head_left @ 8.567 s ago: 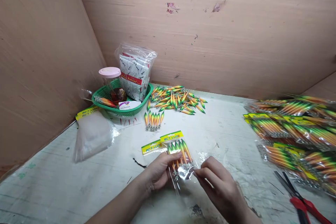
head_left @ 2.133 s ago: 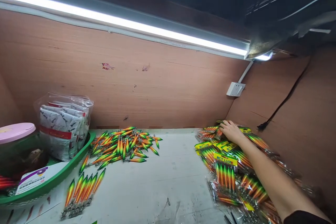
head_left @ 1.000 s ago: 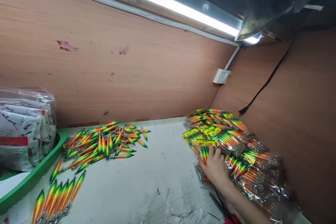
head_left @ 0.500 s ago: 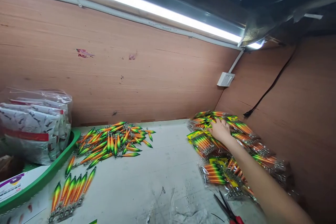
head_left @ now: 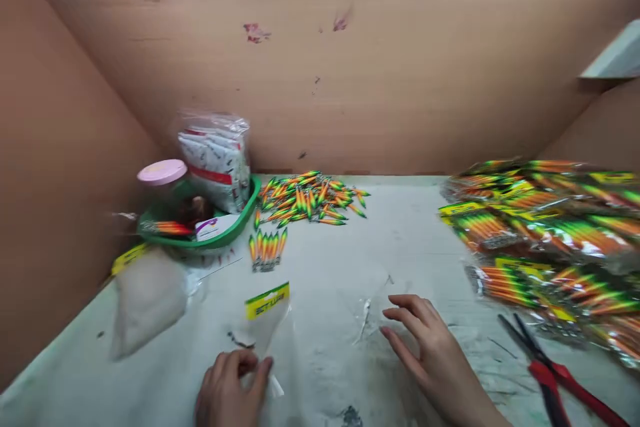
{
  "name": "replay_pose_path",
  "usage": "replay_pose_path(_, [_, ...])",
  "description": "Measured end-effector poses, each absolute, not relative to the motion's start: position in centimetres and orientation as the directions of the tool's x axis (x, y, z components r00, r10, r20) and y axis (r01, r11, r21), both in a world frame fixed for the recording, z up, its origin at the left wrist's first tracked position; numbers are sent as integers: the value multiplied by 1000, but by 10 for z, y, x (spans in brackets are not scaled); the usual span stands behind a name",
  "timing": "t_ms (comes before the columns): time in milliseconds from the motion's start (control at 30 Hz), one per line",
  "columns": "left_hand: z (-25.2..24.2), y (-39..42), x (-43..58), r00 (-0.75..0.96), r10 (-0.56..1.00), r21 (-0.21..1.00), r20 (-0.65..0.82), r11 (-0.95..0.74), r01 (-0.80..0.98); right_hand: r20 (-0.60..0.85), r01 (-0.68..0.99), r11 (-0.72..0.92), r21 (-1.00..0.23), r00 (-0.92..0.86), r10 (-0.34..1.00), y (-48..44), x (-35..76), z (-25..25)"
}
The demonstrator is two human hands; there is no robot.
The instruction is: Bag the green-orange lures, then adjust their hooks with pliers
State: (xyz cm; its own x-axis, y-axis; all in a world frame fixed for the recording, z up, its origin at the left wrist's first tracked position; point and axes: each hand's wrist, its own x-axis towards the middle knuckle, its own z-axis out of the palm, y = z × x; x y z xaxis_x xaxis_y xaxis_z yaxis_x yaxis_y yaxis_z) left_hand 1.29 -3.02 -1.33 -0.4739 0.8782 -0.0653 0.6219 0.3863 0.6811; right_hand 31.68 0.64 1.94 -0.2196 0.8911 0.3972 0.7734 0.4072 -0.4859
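Observation:
A clear plastic bag [head_left: 267, 320] with a yellow header is pinched in my left hand [head_left: 233, 387] at the lower middle; it looks flat, with no lures visible inside. My right hand [head_left: 425, 347] hovers over the table to the right, fingers spread and holding nothing. Beyond the bag, several orange-and-green fishing lures [head_left: 267, 250] lie side by side in a row. Behind them is a loose heap of the same lures [head_left: 310, 199]. Filled lure packs [head_left: 540, 233] are piled along the right side.
Red-handled scissors [head_left: 545, 363] lie partly open right of my right hand. A green basket [head_left: 235, 232] at the left holds a bag of packets [head_left: 215, 167] and a pink-lidded jar [head_left: 163, 173]. More yellow-headed empty bags [head_left: 150, 300] lie in front of it. Wooden panels enclose the table.
My right hand has left the pile of filled packs and come back to the front middle. My left hand has come into view with the bag. The view has turned left and down.

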Motion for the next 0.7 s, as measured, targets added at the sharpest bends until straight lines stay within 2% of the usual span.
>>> replay_pose_path(67, [-8, -30, 13, -502, 862, 797, -68, 350, 493, 358, 683, 404, -608, -219, 908, 0, 298, 14])
replay_pose_path(167, [1, -30, 26, -531, 821, 953, -211, 293, 75, 139, 522, 270, -809, -277, 951, -12, 263, 5])
replay_pose_path(267, [6, -33, 47, -510, 776, 915, -372, 213, -343, -133, 289, -36, -957, -323, 937, -22, 231, -4])
replay_pose_path(333, [6, -36, 59, -466, 775, 855, -427, 178, -487, -260, 123, -231, -965, -378, 888, -23, 216, -8])
replay_pose_path(367, [5, -38, 63, -430, 792, 836, -434, 176, -520, -282, 98, -265, -959, -419, 863, -20, 211, -8])
replay_pose_path(433, [3, -41, 63, -379, 813, 818, -442, 191, -543, -246, 170, -185, -968, -490, 836, -6, 204, -4])
replay_pose_path(500, [4, -40, 52, -398, 790, 809, -466, 198, -553, -157, 289, 2, -957, -525, 837, 20, 198, 1])
replay_pose_path(600, [13, -35, 30, -477, 726, 787, -495, 141, -601, -28, 390, 182, -902, -476, 879, 74, 181, 5])
replay_pose_path(700, [24, -29, 16, -482, 718, 748, -502, 81, -659, 65, 492, 297, -818, -434, 899, 122, 154, 1])
